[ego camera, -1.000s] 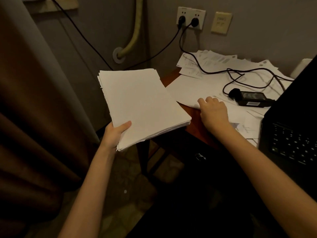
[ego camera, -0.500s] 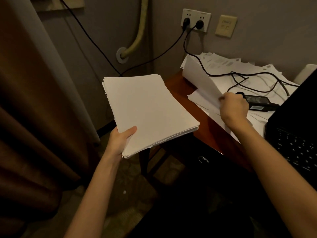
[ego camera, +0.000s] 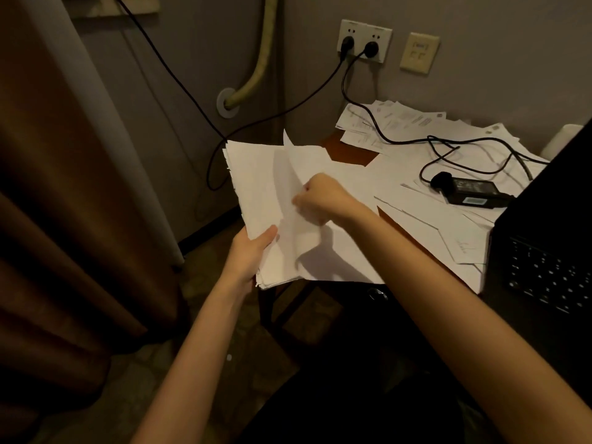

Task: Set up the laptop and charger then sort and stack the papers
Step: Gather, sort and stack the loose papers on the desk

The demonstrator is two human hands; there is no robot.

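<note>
My left hand (ego camera: 253, 251) grips a thick stack of white paper (ego camera: 253, 187) by its near corner, held in the air left of the wooden table (ego camera: 342, 149). My right hand (ego camera: 323, 197) pinches a loose white sheet (ego camera: 294, 174) that curls upward over the stack. More loose papers (ego camera: 426, 216) cover the table. A black charger brick (ego camera: 474, 192) lies on them, its cable (ego camera: 368, 113) running up to the wall socket (ego camera: 365, 40). The open black laptop (ego camera: 551, 267) sits at the right edge.
A brown curtain (ego camera: 64, 219) hangs at the left. Another black cable (ego camera: 179, 78) and a beige hose (ego camera: 259, 59) run along the wall behind the stack. A dark chair seat (ego camera: 336, 363) lies below my arms.
My right hand lifted a sheet off the table pile and carried it left onto the stack in my left hand. The stack stayed roughly in place.
</note>
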